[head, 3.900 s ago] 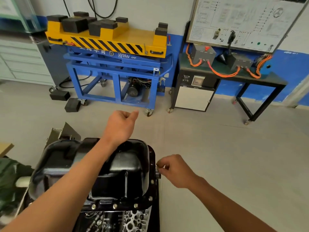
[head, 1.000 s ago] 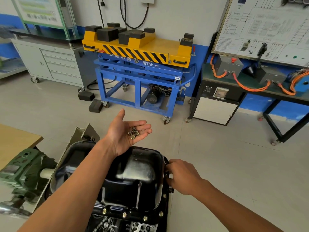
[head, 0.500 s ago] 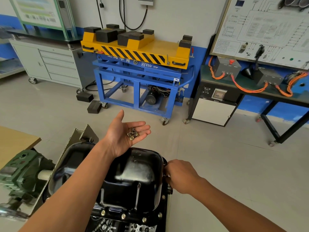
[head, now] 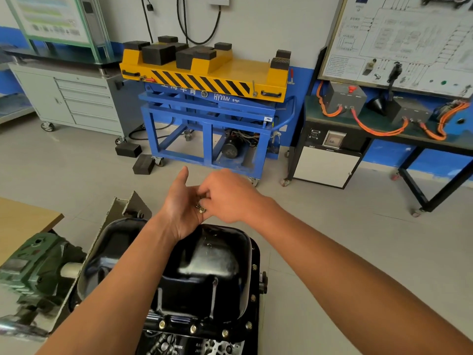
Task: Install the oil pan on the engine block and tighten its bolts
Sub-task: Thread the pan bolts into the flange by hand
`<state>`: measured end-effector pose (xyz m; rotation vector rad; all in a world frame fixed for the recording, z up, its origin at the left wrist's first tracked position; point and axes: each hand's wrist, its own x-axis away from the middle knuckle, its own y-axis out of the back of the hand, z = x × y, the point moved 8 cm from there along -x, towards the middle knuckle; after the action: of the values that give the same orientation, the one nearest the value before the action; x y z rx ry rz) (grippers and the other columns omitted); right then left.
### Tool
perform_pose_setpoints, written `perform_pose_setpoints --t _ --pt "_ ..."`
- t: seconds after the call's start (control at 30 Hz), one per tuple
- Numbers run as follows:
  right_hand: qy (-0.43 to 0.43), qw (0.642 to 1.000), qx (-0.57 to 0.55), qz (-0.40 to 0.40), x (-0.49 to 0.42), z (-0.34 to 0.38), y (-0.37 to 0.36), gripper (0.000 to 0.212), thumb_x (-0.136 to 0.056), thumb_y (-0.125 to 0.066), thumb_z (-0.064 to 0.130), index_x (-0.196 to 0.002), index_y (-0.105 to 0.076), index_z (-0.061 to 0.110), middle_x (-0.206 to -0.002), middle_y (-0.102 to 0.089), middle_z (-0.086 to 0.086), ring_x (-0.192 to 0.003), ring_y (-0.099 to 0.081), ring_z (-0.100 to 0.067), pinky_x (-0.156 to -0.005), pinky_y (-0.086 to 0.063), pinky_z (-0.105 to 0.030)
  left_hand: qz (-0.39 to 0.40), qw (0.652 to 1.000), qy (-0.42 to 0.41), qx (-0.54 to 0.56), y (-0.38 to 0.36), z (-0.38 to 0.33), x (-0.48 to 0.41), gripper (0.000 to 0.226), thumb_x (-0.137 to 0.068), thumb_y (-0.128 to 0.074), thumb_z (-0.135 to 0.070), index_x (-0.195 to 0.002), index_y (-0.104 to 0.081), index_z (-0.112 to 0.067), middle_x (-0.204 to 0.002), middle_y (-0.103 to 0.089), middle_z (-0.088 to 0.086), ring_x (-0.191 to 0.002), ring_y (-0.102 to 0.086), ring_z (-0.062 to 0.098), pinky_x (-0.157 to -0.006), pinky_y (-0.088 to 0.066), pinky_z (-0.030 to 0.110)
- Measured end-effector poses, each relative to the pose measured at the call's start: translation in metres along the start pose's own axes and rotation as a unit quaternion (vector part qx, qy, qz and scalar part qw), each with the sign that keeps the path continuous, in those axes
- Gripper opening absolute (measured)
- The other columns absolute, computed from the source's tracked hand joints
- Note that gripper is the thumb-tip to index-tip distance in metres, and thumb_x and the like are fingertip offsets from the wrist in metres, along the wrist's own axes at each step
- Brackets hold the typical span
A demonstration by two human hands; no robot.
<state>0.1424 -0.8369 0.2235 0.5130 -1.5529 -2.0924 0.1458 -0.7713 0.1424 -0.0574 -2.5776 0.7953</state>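
Head view: left of the oil pan [head: 204,272] sits a green machine part [head: 33,265], cut off by the edge. Just above the pan, our left hand [head: 179,208] lies palm up, grip apart, so the loose bolts [head: 201,208] rest in it like in a dish. Our right hand [head: 227,198] curls its fingers over them, we think to pick one. Its fingertips are hidden, so we cannot tell if that grip holds a bolt. The pan sits on the engine block [head: 217,345], mostly cut off below. Some rim bolts [head: 192,329] are in; our arms hide the pan's left rim.
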Motion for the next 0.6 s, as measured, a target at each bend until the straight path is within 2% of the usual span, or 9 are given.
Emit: perform_pose_setpoints --t 0.07,0.17,0.3,0.37,0.43,0.53,0.6 --pt "-0.012 1.000 0.028 0.003 -0.006 -0.001 -0.007 0.014 -0.093 -0.059 0.023 -0.084 -0.069 0.018 -0.078 -0.057 -0.003 -0.075 -0.060 -0.028 -0.052 -0.038 -0.032 0.000 1.000 -0.006 -0.001 0.001 -0.001 0.001 0.080 -0.102 -0.022 -0.065 -0.107 -0.061 0.005 -0.089 -0.075 0.019 -0.070 -0.075 0.023 -0.055 -0.058 0.029" --pt "-0.032 0.999 0.034 -0.010 -0.009 -0.002 -0.005 0.010 -0.093 -0.058 0.019 -0.083 -0.058 0.018 -0.078 -0.050 -0.001 -0.072 -0.055 -0.026 -0.049 -0.025 -0.029 -0.007 1.000 -0.006 -0.005 0.001 0.000 -0.001 0.078 -0.101 -0.024 -0.065 -0.111 -0.059 0.004 -0.096 -0.075 0.019 -0.078 -0.073 0.024 -0.061 -0.061 0.032" --pt "-0.043 0.999 0.020 -0.011 -0.014 -0.004 -0.004 0.036 -0.091 -0.061 0.014 -0.066 -0.037 0.022 -0.074 -0.038 0.000 -0.061 -0.042 -0.020 -0.048 -0.021 -0.030 -0.023 0.999 -0.001 -0.029 0.003 0.001 -0.005 0.081 -0.101 -0.023 -0.066 -0.128 -0.055 0.004 -0.129 -0.063 0.025 -0.109 -0.064 0.032 -0.080 -0.058 0.039" --pt "-0.056 0.998 0.017 -0.020 -0.014 -0.006 -0.003 0.038 -0.091 -0.062 0.013 -0.066 -0.034 0.022 -0.074 -0.035 0.000 -0.059 -0.038 -0.018 -0.048 -0.021 -0.030 -0.026 0.999 -0.001 -0.038 0.004 0.002 -0.007 0.082 -0.101 -0.023 -0.066 -0.131 -0.054 0.005 -0.135 -0.058 0.028 -0.125 -0.058 0.037 -0.096 -0.053 0.044" --pt "-0.071 0.997 0.015 -0.029 -0.015 -0.008 -0.004 0.033 -0.091 -0.064 0.014 -0.072 -0.037 0.019 -0.075 -0.034 0.001 -0.062 -0.039 -0.019 -0.048 -0.022 -0.030 -0.034 0.999 0.000 -0.042 0.005 0.002 -0.007 0.081 -0.101 -0.024 -0.066 -0.122 -0.057 0.005 -0.138 -0.054 0.031 -0.133 -0.050 0.041 -0.108 -0.045 0.048" --pt "-0.091 0.995 0.012 -0.036 -0.017 -0.012 -0.003 0.030 -0.090 -0.065 0.017 -0.076 -0.039 0.019 -0.076 -0.036 0.001 -0.068 -0.043 -0.022 -0.048 -0.023 -0.030 -0.041 0.998 0.004 -0.044 0.003 0.002 -0.005 0.077 -0.101 -0.024 -0.065 -0.110 -0.060 0.003 -0.138 -0.053 0.032 -0.133 -0.050 0.041 -0.104 -0.048 0.047" --pt "-0.103 0.994 0.004 -0.037 -0.019 -0.015 -0.004 0.034 -0.088 -0.065 0.015 -0.070 -0.037 0.019 -0.075 -0.039 0.000 -0.070 -0.046 -0.023 -0.049 -0.024 -0.030 -0.042 0.998 0.005 -0.052 0.001 0.002 -0.004 0.076 -0.101 -0.024 -0.065 -0.107 -0.060 0.002 -0.134 -0.056 0.032 -0.129 -0.055 0.040 -0.091 -0.057 0.044"
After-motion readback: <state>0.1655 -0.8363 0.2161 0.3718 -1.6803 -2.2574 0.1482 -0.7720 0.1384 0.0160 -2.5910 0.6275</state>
